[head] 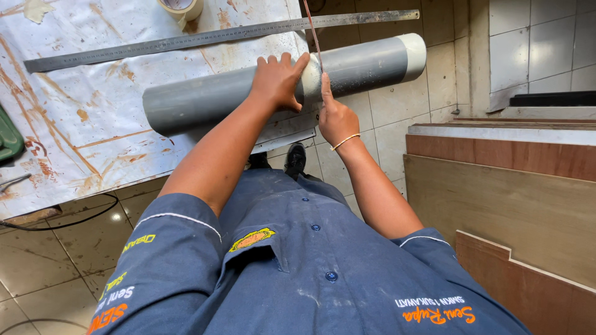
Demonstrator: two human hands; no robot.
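A long grey plastic pipe (pixel 205 102) lies across the edge of a white, rust-stained table (pixel 93 142), its pale far end (pixel 413 56) sticking out over the tiled floor. My left hand (pixel 276 80) presses down flat on top of the pipe. My right hand (pixel 335 118) grips a thin saw blade (pixel 312 31) that stands nearly upright against the pipe, at a pale band right beside my left fingers.
A long steel ruler (pixel 217 37) lies on the table behind the pipe, with a roll of tape (pixel 180 7) at the far edge. Wooden boards (pixel 496 205) lean at the right. A black cable (pixel 62 220) runs over the floor tiles below the table.
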